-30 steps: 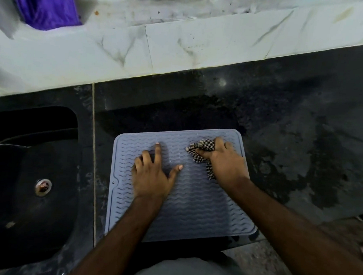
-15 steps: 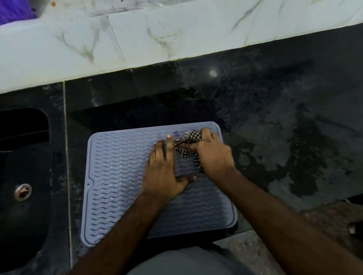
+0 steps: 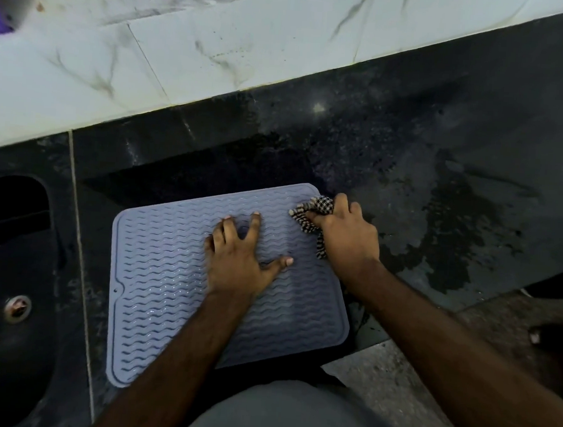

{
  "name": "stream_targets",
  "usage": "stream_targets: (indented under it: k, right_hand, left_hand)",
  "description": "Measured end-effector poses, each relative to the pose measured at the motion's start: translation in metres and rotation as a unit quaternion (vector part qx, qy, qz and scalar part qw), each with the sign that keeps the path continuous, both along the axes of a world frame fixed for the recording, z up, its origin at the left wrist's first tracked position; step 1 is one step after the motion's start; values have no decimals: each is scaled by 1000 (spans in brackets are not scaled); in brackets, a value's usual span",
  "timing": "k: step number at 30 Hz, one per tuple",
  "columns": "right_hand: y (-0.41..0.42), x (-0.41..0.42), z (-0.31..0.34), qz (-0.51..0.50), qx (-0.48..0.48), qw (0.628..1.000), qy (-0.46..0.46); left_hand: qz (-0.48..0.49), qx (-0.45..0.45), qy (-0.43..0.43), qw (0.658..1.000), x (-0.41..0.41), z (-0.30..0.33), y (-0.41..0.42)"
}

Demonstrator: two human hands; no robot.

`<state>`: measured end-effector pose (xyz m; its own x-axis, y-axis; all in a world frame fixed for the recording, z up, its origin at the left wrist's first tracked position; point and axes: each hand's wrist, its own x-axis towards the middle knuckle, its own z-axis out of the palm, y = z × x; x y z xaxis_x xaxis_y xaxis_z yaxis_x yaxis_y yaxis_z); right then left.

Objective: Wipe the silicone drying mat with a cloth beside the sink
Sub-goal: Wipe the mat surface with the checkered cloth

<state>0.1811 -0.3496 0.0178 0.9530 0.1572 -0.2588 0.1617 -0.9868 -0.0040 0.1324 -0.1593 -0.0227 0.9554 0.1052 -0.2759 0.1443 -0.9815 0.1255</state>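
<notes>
Silicone drying mat (image 3: 172, 273): grey-blue, wavy ribbed surface, lying flat on the black granite countertop (image 3: 438, 176) just right of the black sink (image 3: 13, 264), its near edge reaching the counter's front edge.

Your left hand (image 3: 238, 260): palm down on the mat's right half, fingers spread and straight, thumb out to the right; it presses the mat and holds nothing.

Your right hand (image 3: 347, 236): at the mat's far right corner, fingers curled round the cloth.

Checked cloth (image 3: 312, 215): black-and-white, bunched; it sticks out of the left side of your right fist and rests against the mat's corner, one strip trailing down by the wrist.

Sink drain (image 3: 17, 309): metal, in the basin floor.

White marble-pattern tiles (image 3: 216, 53): along the far side of the counter.

Wet patches (image 3: 452, 228): on the counter to the right of the mat.
</notes>
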Motion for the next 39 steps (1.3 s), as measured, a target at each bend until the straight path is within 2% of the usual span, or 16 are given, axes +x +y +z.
stream_targets:
  k: [4,7,13,19,23,27,32,35,39]
  right_hand:
    - [9,-11,-3,-62,4,998,23]
    - [13,-13,-3,-119,73,988,67]
    - [29,-10,-2,-187,187,959,99]
    - [46,-15,0,-181,129,973,66]
    - [67,-7,10,-152,128,976,85]
    - [95,-7,13,-124,93,984,88]
    - [87,-7,5,-115,75,987,81]
    - [74,-9,2,-94,69,989,89]
    - [68,-7,0,-113,72,986,102]
  left_hand:
    - [2,1,3,1000,0,2,-2]
    - [3,9,9,1000,1,3,-3]
    - [-10,29,17,999,3,2,-3]
    - [-18,31,4,999,2,-1,1]
    - [-25,29,6,999,4,-1,1]
    - [-19,5,41,999,5,2,4]
    - [-29,-42,53,997,7,1,11]
    - [-43,-92,22,995,8,3,37]
    - [-27,-112,-8,993,-4,-2,64]
